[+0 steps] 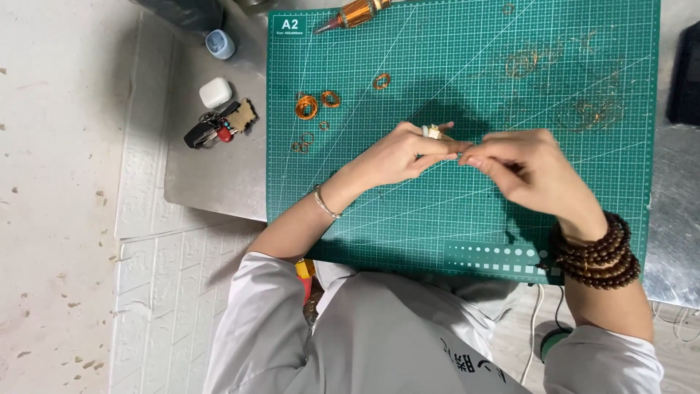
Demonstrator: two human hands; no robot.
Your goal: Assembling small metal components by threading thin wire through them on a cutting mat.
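Both hands meet over the middle of a green cutting mat. My left hand wears a ring and pinches something thin at its fingertips; it looks like fine copper wire, too small to see clearly. My right hand, with dark bead bracelets on the wrist, has its fingertips pressed to the same spot. Small copper wire coils and rings lie on the mat to the left of the hands. A spool of copper wire rests at the mat's top edge.
Tangles of loose copper wire lie at the mat's upper right. Left of the mat on the metal table sit a white earbud case, a key bunch and a small blue cap. A dark object stands at the right edge.
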